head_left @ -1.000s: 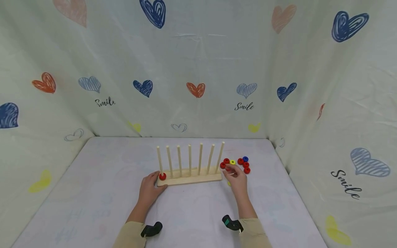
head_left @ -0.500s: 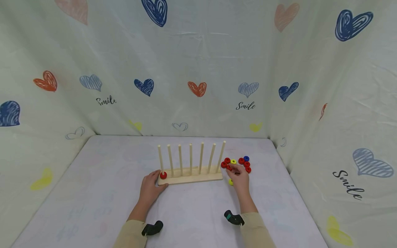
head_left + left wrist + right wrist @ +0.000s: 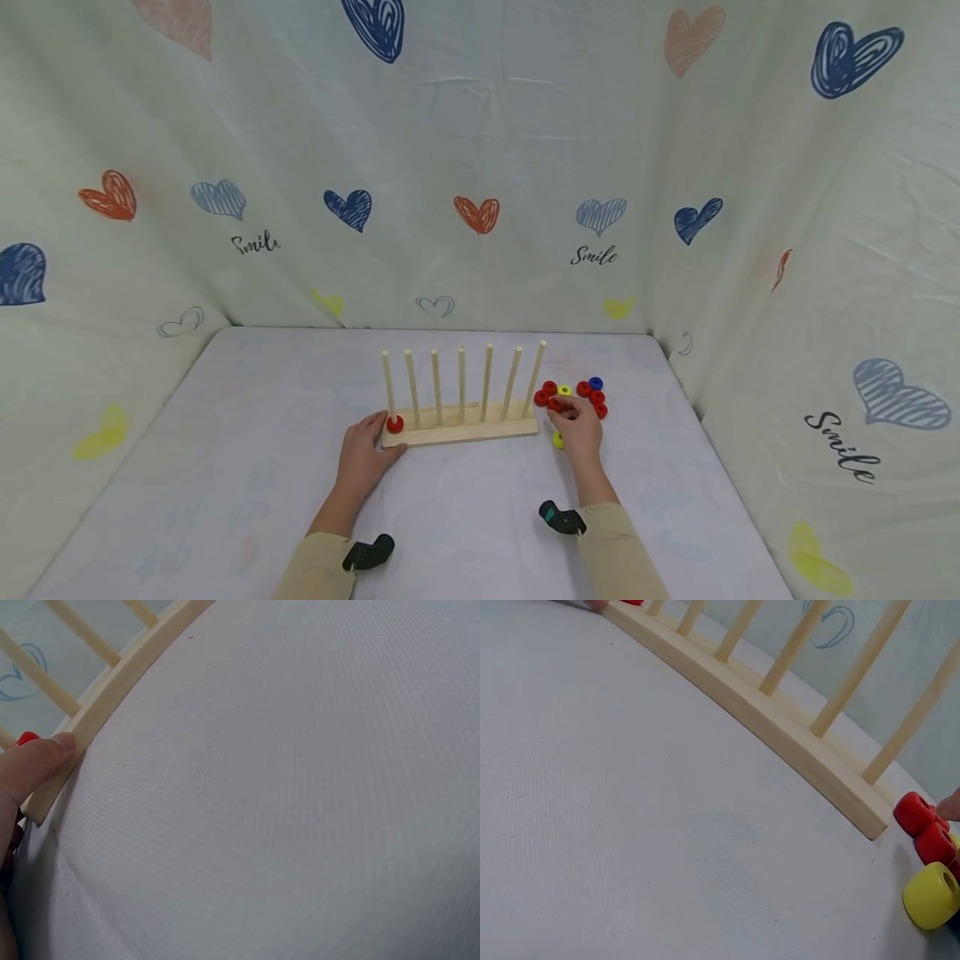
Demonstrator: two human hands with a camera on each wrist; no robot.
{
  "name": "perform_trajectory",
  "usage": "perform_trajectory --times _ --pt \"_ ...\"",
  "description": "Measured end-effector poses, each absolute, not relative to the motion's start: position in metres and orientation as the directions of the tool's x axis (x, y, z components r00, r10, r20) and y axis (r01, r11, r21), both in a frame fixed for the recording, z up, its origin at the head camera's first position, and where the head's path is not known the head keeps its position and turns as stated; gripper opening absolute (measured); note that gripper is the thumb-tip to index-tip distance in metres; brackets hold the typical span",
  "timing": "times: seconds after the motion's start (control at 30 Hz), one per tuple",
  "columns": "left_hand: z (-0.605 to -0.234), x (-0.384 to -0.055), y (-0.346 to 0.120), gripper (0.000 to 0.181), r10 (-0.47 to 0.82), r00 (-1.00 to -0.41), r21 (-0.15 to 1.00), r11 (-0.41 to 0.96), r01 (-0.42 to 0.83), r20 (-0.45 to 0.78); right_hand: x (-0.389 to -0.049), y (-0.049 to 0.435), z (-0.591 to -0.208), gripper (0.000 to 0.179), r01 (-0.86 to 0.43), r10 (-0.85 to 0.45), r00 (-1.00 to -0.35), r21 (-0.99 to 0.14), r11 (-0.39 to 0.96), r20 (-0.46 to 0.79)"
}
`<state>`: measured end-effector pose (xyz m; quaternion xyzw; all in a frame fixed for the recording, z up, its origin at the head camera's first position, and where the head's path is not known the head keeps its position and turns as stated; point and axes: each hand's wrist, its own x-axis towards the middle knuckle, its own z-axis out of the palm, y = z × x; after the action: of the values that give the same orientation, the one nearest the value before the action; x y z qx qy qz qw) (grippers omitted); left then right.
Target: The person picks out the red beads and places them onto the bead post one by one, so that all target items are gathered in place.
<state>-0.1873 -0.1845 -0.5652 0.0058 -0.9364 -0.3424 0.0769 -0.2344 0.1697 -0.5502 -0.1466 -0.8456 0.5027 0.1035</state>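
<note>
A pale wooden peg stand (image 3: pixel 465 432) with a row of upright pegs stands in the middle of the table. A red bead (image 3: pixel 395 424) sits at the foot of its leftmost peg. My left hand (image 3: pixel 363 458) grips the left end of the base, thumb (image 3: pixel 52 754) along the front and fingers behind. Beyond the right end, my right hand (image 3: pixel 581 429) pinches a red bead (image 3: pixel 554 405) between thumb and fingertips, low among the loose beads. Only a fingertip of that hand (image 3: pixel 951 805) shows in the right wrist view, beside red beads (image 3: pixel 915 814).
Around the right hand lie more red beads (image 3: pixel 597 397), a blue bead (image 3: pixel 596 383) and a yellow bead (image 3: pixel 564 390). Another yellow bead (image 3: pixel 930 897) lies nearer the front. A curtain printed with hearts (image 3: pixel 525 150) stands behind the white table (image 3: pixel 465 517).
My right hand has shifted slightly over the loose beads, and the red bead at its fingertips now shows more clearly. The left hand keeps its grip on the stand.
</note>
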Motion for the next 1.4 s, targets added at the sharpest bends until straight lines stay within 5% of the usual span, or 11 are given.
perform_trajectory --times 1.4 --pt "-0.565 -0.188 -0.184 0.071 -0.064 -0.986 0.638 0.769 0.05 0.155 -0.244 0.163 -0.545 0.029 0.22 0.349 -0.937 -0.733 0.644 0.025"
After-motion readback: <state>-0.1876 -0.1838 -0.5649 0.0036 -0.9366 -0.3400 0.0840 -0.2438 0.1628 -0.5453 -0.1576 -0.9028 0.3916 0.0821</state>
